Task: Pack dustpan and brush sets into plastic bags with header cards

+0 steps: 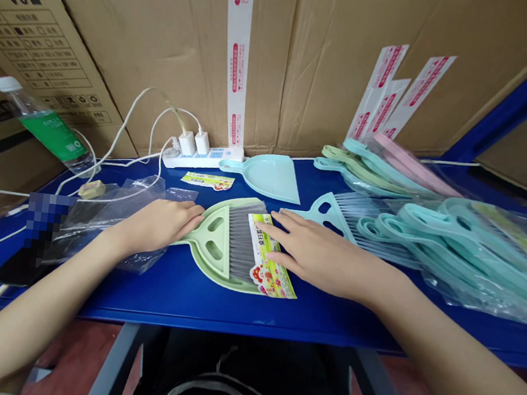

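On the blue table (151,299) lies a pale green dustpan (202,270) with a matching grey-bristled hand brush (225,241) nested on it. My left hand (158,227) lies against the brush's green handle end, its fingertips touching the edge. A printed paper label card (270,257) sits across the bristles. My right hand (314,251) rests on that card with its fingers spread. Under my left wrist lies a clear plastic bag (99,220).
Several mint, green and pink brushes and dustpans (476,253) lie in plastic at the right. A mint dustpan (270,176), a small label card (207,181), a power strip with chargers (201,155), cables, a water bottle (50,129) and a phone (22,268) lie ahead and left. Cardboard stands behind.
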Tool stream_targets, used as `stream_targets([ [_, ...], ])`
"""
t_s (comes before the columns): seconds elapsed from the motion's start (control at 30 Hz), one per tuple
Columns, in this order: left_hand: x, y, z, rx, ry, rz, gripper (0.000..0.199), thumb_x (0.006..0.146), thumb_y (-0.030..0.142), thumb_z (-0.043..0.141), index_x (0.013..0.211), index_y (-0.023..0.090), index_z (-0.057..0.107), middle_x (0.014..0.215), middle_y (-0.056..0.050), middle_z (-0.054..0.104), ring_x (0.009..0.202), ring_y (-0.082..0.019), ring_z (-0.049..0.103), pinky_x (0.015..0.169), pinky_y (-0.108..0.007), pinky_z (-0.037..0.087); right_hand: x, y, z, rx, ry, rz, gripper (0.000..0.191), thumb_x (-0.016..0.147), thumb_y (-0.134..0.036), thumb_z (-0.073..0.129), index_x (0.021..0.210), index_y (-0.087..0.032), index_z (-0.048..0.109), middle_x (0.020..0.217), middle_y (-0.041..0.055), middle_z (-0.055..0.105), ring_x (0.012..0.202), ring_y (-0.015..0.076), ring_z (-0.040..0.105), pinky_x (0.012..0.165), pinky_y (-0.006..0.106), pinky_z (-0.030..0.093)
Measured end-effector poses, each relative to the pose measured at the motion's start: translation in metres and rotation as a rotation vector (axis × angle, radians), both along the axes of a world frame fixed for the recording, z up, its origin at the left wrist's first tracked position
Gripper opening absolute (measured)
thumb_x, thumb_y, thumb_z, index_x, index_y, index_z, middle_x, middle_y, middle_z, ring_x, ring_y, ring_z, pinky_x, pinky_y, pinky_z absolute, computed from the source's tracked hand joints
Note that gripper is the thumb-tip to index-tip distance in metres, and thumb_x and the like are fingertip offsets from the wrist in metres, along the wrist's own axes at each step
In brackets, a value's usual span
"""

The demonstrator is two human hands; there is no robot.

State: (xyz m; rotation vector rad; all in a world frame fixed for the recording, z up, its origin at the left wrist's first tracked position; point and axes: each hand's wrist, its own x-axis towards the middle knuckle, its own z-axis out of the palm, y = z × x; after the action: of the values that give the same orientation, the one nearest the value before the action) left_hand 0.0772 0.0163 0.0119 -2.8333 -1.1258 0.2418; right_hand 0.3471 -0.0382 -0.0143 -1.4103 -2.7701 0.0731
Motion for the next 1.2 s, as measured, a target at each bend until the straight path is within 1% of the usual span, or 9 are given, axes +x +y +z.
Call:
stream_targets([
  [0.13, 0.0, 0.001, 0.0, -0.002, -0.001, 0.001, 0.049, 0.101, 0.037, 0.015, 0.098, 0.017, 0.06, 0.091, -0.009, 0.068, 0.08, -0.022, 0.067, 0.07, -0.031, 0.049, 0.0, 0.0, 0.002, -0.051, 0.0, -0.017, 0.053, 0.096, -0.033, 0.044, 0.144, -0.01, 0.046, 0.14, 0.0217, 0.053, 0.132, 0.0407, 0.044, 0.1, 0.053, 0.046],
  [0.33, 0.0, -0.001, -0.001, 0.012, -0.003, -0.004, 0.049, 0.1, 0.037, 0.015, 0.096, 0.017, 0.06, 0.089, -0.008, 0.068, 0.078, -0.02, 0.066, 0.068, -0.03, 0.049, 0.003, 0.0, -0.004, 0.048, 0.025, 0.037, 0.05, 0.096, -0.035, 0.042, 0.143, -0.016, 0.048, 0.136, 0.0178, 0.058, 0.128, 0.0374, 0.05, 0.094, 0.053, 0.051],
  [0.47, -0.001, 0.0, -0.001, 0.012, -0.009, -0.011, 0.048, 0.1, 0.036, 0.016, 0.096, 0.017, 0.06, 0.089, -0.008, 0.068, 0.077, -0.02, 0.066, 0.068, -0.03, 0.049, 0.003, 0.001, -0.005, 0.038, 0.016, 0.036, 0.051, 0.096, -0.035, 0.042, 0.143, -0.015, 0.047, 0.136, 0.0184, 0.057, 0.127, 0.0372, 0.051, 0.094, 0.052, 0.051],
  [0.67, -0.001, 0.001, -0.001, 0.011, -0.007, -0.006, 0.048, 0.1, 0.036, 0.016, 0.096, 0.016, 0.06, 0.089, -0.009, 0.068, 0.077, -0.022, 0.067, 0.068, -0.032, 0.05, 0.003, 0.002, -0.007, 0.044, 0.04, 0.043, 0.051, 0.096, -0.036, 0.04, 0.142, -0.016, 0.048, 0.136, 0.0182, 0.058, 0.127, 0.037, 0.051, 0.093, 0.054, 0.051],
  [0.77, -0.001, 0.001, -0.002, 0.013, -0.007, -0.004, 0.047, 0.101, 0.036, 0.017, 0.096, 0.017, 0.06, 0.09, -0.009, 0.068, 0.078, -0.022, 0.067, 0.068, -0.031, 0.05, 0.003, 0.003, -0.007, 0.062, 0.031, 0.03, 0.052, 0.096, -0.039, 0.041, 0.143, -0.018, 0.047, 0.144, 0.0177, 0.051, 0.132, 0.0374, 0.046, 0.096, 0.054, 0.05],
  [0.87, -0.002, 0.001, -0.002, 0.009, -0.006, -0.008, 0.047, 0.101, 0.035, 0.017, 0.097, 0.017, 0.06, 0.091, -0.009, 0.068, 0.078, -0.022, 0.067, 0.068, -0.031, 0.05, 0.002, 0.002, -0.003, 0.043, 0.022, 0.009, 0.054, 0.095, -0.039, 0.045, 0.144, -0.016, 0.046, 0.15, 0.0192, 0.043, 0.136, 0.0386, 0.04, 0.101, 0.055, 0.046],
  [1.0, -0.002, 0.002, -0.004, 0.017, -0.005, -0.018, 0.048, 0.101, 0.035, 0.016, 0.095, 0.017, 0.06, 0.089, -0.008, 0.068, 0.075, -0.021, 0.066, 0.066, -0.031, 0.049, 0.002, 0.003, 0.002, 0.051, 0.034, 0.024, 0.056, 0.095, -0.042, 0.045, 0.143, -0.013, 0.047, 0.146, 0.0211, 0.046, 0.135, 0.0371, 0.042, 0.103, 0.055, 0.044],
  [1.1, -0.002, 0.002, -0.005, 0.02, -0.005, -0.014, 0.047, 0.1, 0.035, 0.017, 0.094, 0.017, 0.06, 0.089, -0.008, 0.068, 0.075, -0.02, 0.066, 0.066, -0.03, 0.049, 0.005, 0.005, 0.002, 0.091, 0.065, 0.052, 0.053, 0.096, -0.045, 0.042, 0.141, -0.017, 0.05, 0.144, 0.0191, 0.05, 0.135, 0.0356, 0.043, 0.101, 0.055, 0.044],
  [1.2, -0.003, 0.003, -0.005, 0.013, -0.015, -0.015, 0.047, 0.1, 0.035, 0.017, 0.095, 0.017, 0.06, 0.089, -0.008, 0.068, 0.074, -0.02, 0.066, 0.065, -0.03, 0.048, 0.008, 0.007, 0.002, 0.076, 0.078, 0.066, 0.05, 0.095, -0.046, 0.044, 0.137, -0.02, 0.055, 0.141, 0.0169, 0.053, 0.134, 0.036, 0.044, 0.1, 0.055, 0.045],
])
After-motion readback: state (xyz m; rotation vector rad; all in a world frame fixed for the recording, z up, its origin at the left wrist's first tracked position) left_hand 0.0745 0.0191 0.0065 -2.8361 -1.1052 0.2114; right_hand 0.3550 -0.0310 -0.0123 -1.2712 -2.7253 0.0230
